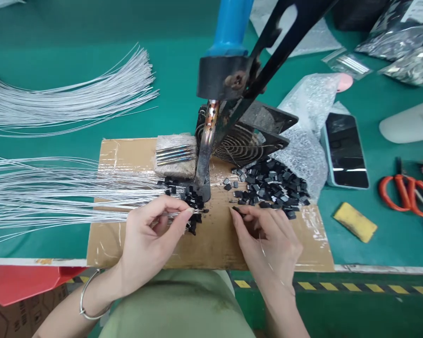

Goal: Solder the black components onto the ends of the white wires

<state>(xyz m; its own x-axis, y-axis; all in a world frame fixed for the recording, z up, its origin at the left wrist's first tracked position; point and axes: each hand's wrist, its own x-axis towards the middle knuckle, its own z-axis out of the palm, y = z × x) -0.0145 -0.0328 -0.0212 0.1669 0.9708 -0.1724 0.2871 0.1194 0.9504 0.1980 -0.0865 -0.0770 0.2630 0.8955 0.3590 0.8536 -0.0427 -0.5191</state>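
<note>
My left hand is closed in a pinch on a thin white wire, its fingertips beside a cluster of small black connectors at the wires' ends. A dark piece lies just past those fingertips. My right hand pinches a small black connector between thumb and forefinger. A thin shiny strand runs across this hand toward the wrist. Just beyond it lies a pile of loose black connectors. White wires stretch leftward from the cluster.
A soldering iron on a black bracket points down between the hands, before a fan. Cardboard covers the work area. Right are a phone, yellow sponge and orange-handled scissors; a wire bundle lies left.
</note>
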